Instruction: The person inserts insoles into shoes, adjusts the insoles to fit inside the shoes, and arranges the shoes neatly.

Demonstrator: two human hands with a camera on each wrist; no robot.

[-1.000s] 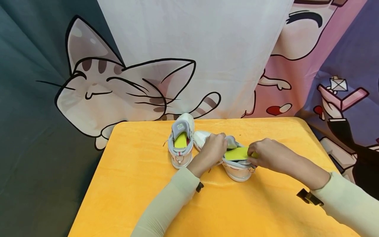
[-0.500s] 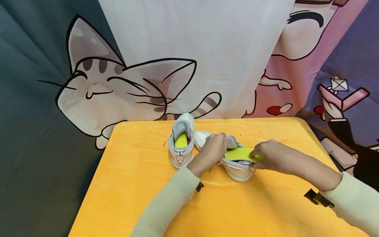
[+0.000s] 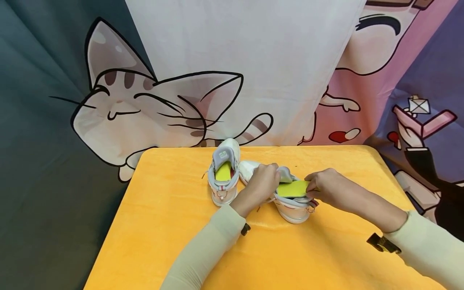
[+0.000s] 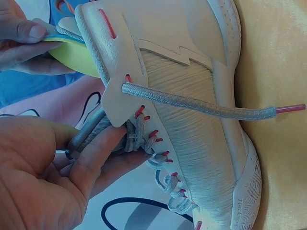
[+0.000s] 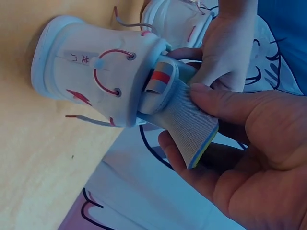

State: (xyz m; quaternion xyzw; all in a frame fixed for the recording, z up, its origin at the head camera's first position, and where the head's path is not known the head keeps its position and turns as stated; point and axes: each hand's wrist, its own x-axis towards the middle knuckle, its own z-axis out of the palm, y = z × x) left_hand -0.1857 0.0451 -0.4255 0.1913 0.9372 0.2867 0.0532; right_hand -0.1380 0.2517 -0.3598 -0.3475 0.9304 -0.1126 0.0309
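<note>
A white sneaker (image 3: 293, 211) with a grey collar lies slanted on the table, toe pointing back left. My left hand (image 3: 262, 184) grips its grey tongue (image 4: 88, 132), fingers reaching in beside the laces in the left wrist view. With my right hand (image 3: 328, 188) I pinch the heel end of a yellow-green insole (image 3: 293, 188), which sticks up out of the shoe opening. In the right wrist view the insole's grey mesh underside (image 5: 189, 122) shows, thumb on one face and fingers on the other. The insole's front part is hidden inside the shoe.
A matching sneaker (image 3: 224, 195) stands just left, toe to the back, with a yellow-green insole (image 3: 222, 172) inside. Loose laces (image 4: 201, 108) hang from the held shoe. The yellow-covered table (image 3: 174, 225) ends at a cartoon-printed curtain (image 3: 290, 72).
My right hand drew the insole's heel end out to the right, then moved back left toward the shoe, so less of it shows. The left hand keeps its grip on the tongue.
</note>
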